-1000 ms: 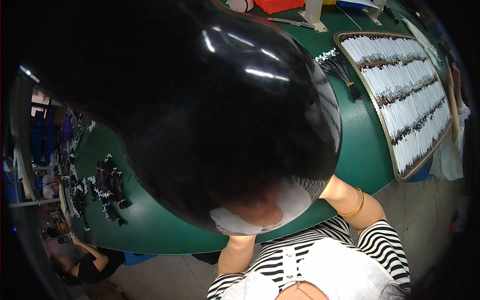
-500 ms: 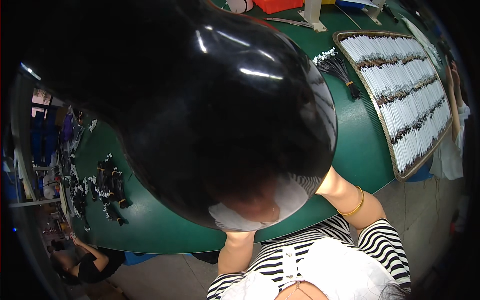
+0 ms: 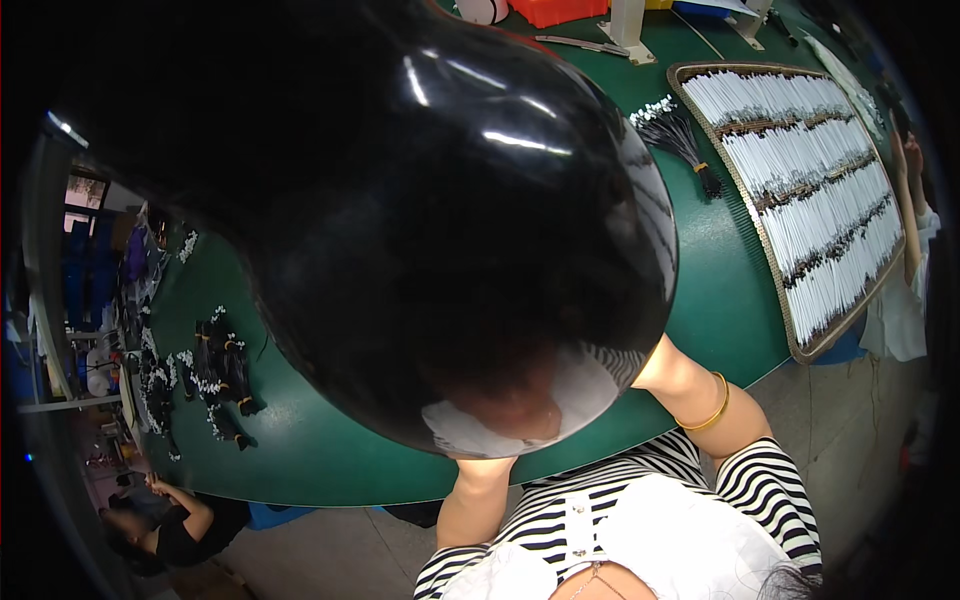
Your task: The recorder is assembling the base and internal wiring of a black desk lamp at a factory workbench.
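A large, glossy black rounded object fills the middle and upper left of the view, very near the camera. It hides both of my hands and whatever they may touch. My left forearm comes up from below and passes under its lower edge. My right forearm, with a gold bangle on it, disappears behind its lower right side. Closest to the right arm in sight is a tray with rows of thin white tubes or wires, dark at their ends.
The green table curves around me. A tied bundle of black cables with white connectors lies beside the tray; several similar bundles lie left. A red bin and a metal post stand behind. Other people sit at both sides.
The black object has shifted slightly rightward in the view. My forearms are nearly still, the left one a touch further right. A person at lower left has moved a hand slightly.
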A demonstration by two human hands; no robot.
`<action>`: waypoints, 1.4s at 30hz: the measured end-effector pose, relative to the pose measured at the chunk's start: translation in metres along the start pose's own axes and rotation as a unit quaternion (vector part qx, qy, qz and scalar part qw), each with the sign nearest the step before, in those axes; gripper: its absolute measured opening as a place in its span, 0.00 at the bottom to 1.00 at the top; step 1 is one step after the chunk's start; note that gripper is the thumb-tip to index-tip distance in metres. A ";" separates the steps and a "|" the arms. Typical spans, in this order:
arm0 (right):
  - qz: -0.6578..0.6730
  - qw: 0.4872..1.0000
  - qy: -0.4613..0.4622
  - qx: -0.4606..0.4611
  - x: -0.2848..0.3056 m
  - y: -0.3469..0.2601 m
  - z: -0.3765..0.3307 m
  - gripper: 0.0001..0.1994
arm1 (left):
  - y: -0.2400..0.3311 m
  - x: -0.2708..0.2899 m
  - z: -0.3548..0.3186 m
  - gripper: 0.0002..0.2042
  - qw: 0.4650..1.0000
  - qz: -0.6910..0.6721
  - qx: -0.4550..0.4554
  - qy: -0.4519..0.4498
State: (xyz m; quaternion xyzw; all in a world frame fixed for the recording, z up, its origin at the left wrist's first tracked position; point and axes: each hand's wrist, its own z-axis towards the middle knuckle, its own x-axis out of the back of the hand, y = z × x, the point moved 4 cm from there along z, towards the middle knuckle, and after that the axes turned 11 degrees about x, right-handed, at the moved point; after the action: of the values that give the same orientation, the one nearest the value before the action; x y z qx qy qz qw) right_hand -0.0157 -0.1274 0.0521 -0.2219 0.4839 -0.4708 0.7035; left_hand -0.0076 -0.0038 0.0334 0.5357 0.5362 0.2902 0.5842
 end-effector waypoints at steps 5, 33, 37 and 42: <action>0.001 1.000 0.006 0.022 0.002 -0.007 0.000 0.10 | 0.002 -0.005 0.003 0.07 0.998 -0.027 -0.003 -0.064; -0.068 0.997 -0.029 -0.025 -0.002 -0.012 0.004 0.07 | 0.000 0.003 -0.001 0.11 1.000 -0.017 -0.020 -0.007; -0.056 0.997 -0.040 -0.036 0.002 0.001 0.001 0.07 | 0.000 0.001 -0.001 0.10 1.000 -0.011 -0.024 -0.001; -0.018 0.999 -0.017 -0.040 0.001 0.004 0.001 0.08 | -0.001 0.007 -0.001 0.09 1.000 0.006 -0.027 0.009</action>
State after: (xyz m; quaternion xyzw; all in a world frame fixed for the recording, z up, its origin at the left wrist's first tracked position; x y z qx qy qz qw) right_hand -0.0125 -0.1261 0.0491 -0.2662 0.4866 -0.4596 0.6936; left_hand -0.0069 0.0022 0.0302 0.5206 0.5302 0.3131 0.5915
